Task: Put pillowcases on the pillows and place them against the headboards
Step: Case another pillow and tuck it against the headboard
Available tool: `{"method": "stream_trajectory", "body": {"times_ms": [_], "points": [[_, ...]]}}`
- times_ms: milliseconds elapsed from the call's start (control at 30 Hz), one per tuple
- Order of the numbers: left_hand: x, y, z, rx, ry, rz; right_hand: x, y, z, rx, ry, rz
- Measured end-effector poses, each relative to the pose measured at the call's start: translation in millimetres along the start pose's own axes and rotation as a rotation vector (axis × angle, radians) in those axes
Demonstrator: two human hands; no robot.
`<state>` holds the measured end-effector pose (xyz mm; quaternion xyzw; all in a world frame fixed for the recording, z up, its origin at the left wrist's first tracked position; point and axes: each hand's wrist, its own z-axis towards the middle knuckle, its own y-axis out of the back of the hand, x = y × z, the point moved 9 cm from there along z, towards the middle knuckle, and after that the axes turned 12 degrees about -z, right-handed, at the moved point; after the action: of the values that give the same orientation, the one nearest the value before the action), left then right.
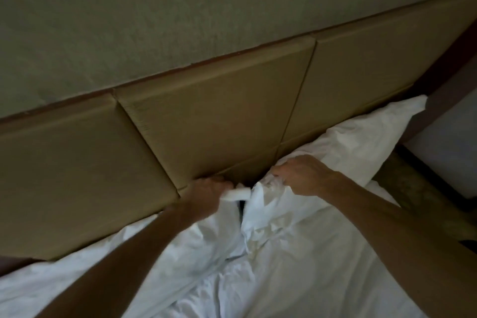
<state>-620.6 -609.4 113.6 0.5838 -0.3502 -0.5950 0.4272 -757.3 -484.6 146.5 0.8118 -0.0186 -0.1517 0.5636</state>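
While both hands grip white cloth, left hand (209, 191) and right hand (302, 175), a pillow (361, 144) leans at 2 o'clock against the tan headboard (219, 116) on the bed (296, 279).

I count two of my own hands, the left hand (209, 192) at the centre of the frame and the right hand (300, 175) just right of it, each closed on white cloth. There is one white pillow (361, 142) I can tell apart, at the right of the frame along the headboard (219, 116), and that one headboard shows three large padded panels running from lower left to upper right. Below lies one rumpled white sheet (296, 266) filling the bottom of the frame; whether the bunched cloth under my left hand is a second pillow I cannot tell.
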Motion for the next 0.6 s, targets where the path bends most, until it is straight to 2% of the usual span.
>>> {"method": "stream_trajectory", "body": {"times_ms": [133, 333, 600], "points": [[19.4, 17.5, -24.5, 0.169, -0.022, -0.109, -8.7, 7.5, -3.8, -0.007, -0.029, -0.019], [15.5, 30.4, -40.9, 0.172, -0.075, -0.086, 3.9, 38.8, 10.5, -0.051, -0.081, -0.082], [3.9, 27.2, -54.4, 0.314, -0.154, -0.111, -7.9, 54.0, 17.8, -0.069, -0.195, -0.081]]}}
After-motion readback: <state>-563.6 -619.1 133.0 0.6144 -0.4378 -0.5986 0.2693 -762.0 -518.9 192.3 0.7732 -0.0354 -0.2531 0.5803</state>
